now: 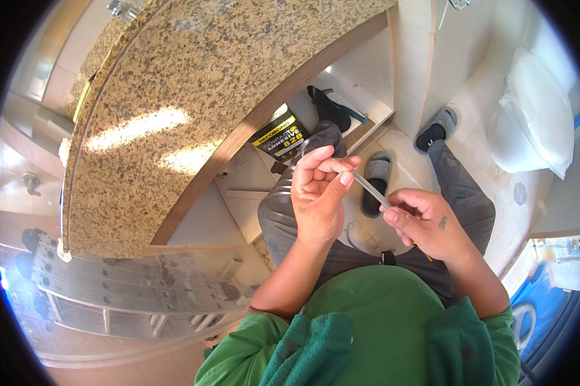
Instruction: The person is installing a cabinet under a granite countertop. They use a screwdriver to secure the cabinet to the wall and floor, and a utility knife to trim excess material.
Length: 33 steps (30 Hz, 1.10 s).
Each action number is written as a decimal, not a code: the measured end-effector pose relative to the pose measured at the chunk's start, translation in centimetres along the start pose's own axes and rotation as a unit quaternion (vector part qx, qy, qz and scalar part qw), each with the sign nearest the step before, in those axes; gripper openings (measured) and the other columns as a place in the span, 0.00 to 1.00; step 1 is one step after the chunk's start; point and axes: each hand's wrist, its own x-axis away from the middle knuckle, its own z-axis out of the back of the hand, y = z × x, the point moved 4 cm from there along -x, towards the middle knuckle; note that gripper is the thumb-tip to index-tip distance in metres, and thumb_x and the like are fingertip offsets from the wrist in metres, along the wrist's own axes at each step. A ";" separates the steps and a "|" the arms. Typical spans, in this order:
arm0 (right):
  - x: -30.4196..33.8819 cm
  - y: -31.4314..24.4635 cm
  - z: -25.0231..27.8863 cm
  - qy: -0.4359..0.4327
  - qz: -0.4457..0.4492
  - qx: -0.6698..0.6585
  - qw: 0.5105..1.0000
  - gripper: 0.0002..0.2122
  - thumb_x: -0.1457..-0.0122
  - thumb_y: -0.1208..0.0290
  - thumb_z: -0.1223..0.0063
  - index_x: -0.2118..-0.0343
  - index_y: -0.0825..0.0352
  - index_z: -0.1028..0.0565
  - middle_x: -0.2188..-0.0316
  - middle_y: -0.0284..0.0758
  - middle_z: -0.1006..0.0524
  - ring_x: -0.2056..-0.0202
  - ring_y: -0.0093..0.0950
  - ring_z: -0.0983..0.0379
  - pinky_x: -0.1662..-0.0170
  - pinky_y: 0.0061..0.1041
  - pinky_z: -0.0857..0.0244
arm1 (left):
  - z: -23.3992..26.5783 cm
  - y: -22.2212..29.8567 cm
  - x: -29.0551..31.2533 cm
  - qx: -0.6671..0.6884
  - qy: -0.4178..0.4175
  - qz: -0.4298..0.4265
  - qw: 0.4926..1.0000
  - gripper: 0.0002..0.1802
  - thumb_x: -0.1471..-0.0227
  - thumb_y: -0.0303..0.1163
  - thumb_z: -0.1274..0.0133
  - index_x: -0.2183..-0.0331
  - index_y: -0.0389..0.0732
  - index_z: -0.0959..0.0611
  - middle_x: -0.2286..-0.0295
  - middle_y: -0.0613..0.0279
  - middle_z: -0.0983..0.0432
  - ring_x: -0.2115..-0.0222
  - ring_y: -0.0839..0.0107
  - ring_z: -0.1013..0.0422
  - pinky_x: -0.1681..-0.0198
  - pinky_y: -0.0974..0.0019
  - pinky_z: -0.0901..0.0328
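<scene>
A thin, straight, grey strip point(371, 188), metal-looking, slants between my two hands above my lap. Its upper-left end meets the thumb and fingertips of my left hand point(319, 196), which are pinched together. My right hand point(420, 219) is closed round the lower-right end, thumb on top, so that end is hidden. A small yellow bit shows just below the right hand; whether it belongs to the strip, I cannot tell.
A speckled granite countertop point(193, 83) curves along the left over an open cabinet. Inside stand a black-and-yellow adhesive can point(278, 136) and my socked foot point(328, 106). A loose grey slipper point(375, 180) lies on the tiles. A white plastic bag point(531, 122) is at right, a metal ladder point(122, 283) at left.
</scene>
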 end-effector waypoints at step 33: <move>0.3 0.3 -0.2 -0.034 -0.032 -0.028 0.999 0.16 0.35 0.58 0.45 0.64 0.70 0.24 0.82 0.26 0.31 0.82 0.15 0.36 0.79 0.19 0.41 | 0.4 -0.5 0.2 -0.029 -0.019 -0.031 0.999 0.28 0.48 0.15 0.42 0.46 0.40 0.28 0.64 0.61 0.22 0.51 0.59 0.27 0.45 0.55 0.33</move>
